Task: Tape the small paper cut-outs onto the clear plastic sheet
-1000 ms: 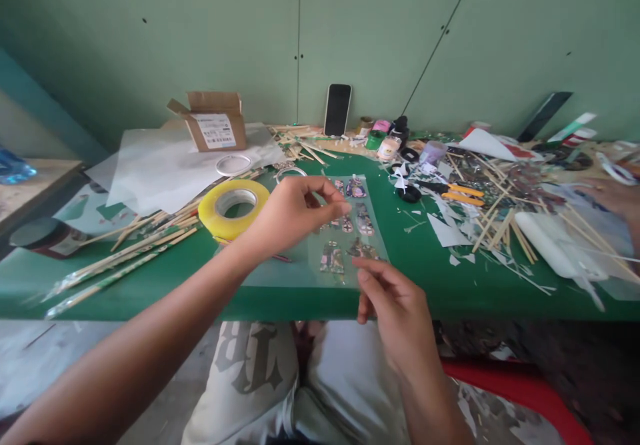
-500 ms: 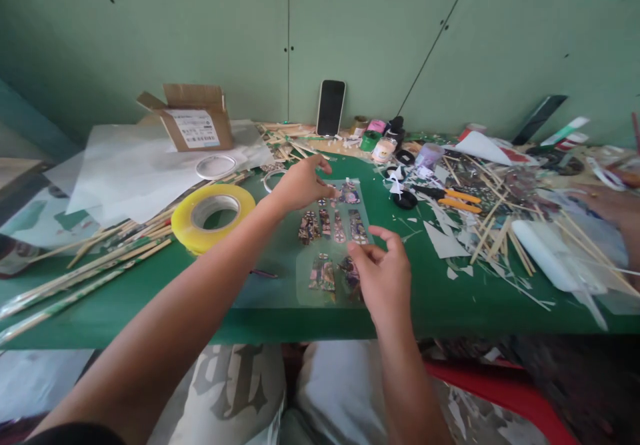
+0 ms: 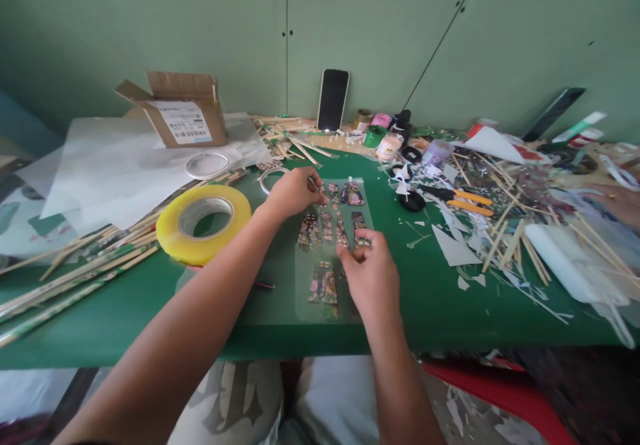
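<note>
Several dark, flower-patterned cut pieces (image 3: 329, 284) lie in rows on a clear film sheet (image 3: 303, 305) on the green table. Over the upper left of the rows is my left hand (image 3: 294, 193), fingers bent and tips together beside a small patterned piece; anything pinched there is hidden. My right hand (image 3: 371, 272) is lower right, its thumb and index finger close together at the bottom end of a narrow patterned strip (image 3: 341, 230). What lies between those fingertips I cannot make out. Part of the lower right of the sheet is covered by this hand.
Left of my forearm lies a yellow-edged tape roll (image 3: 165, 228), with wooden sticks (image 3: 115, 265) beyond. An open cardboard box (image 3: 187, 122) and a phone (image 3: 333, 100) stand at the back. Orange-handled pliers (image 3: 467, 202), scraps and a glue gun (image 3: 575, 265) are at right.
My right hand has shifted left towards the narrow strip, its index finger drawn closer to the thumb. My left fingers have come down and curled in. The camera view has shifted slightly.
</note>
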The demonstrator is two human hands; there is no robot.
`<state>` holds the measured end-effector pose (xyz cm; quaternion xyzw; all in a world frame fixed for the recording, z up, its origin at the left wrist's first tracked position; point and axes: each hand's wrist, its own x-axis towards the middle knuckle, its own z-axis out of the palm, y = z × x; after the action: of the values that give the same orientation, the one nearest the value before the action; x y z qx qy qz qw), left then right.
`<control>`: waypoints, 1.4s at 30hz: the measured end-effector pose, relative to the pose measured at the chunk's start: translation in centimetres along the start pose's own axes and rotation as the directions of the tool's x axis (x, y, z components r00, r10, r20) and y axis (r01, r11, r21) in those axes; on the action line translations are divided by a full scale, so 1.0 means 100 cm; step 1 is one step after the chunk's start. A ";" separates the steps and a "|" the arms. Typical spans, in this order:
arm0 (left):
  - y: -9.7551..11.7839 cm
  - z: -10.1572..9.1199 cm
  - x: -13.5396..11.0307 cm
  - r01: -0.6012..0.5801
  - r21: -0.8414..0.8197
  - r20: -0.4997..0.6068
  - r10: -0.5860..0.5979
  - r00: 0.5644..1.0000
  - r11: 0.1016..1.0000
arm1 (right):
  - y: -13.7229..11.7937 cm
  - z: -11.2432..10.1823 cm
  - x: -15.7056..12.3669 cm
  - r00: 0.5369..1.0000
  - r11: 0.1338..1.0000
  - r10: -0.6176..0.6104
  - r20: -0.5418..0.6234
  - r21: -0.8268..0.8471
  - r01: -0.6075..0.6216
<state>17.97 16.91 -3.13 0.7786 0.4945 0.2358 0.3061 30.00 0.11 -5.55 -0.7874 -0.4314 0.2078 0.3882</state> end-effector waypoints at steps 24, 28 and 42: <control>0.007 0.009 -0.010 -0.010 0.191 -0.012 0.012 1.000 0.981 | -0.005 -0.001 0.001 0.999 0.966 -0.052 0.014 -0.251 0.054; 0.006 0.010 -0.010 -0.024 0.182 -0.018 0.028 0.999 0.983 | -0.009 -0.004 0.003 0.998 0.960 -0.020 0.060 -0.277 0.036; 0.007 0.007 -0.011 -0.046 0.270 0.017 0.042 0.999 0.962 | -0.018 -0.008 0.007 0.988 0.915 0.019 0.151 -0.402 0.044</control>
<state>18.47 15.50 -3.19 0.8252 0.5030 0.1684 0.1943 29.99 0.94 -3.67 -0.8297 -0.4983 0.1709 0.1846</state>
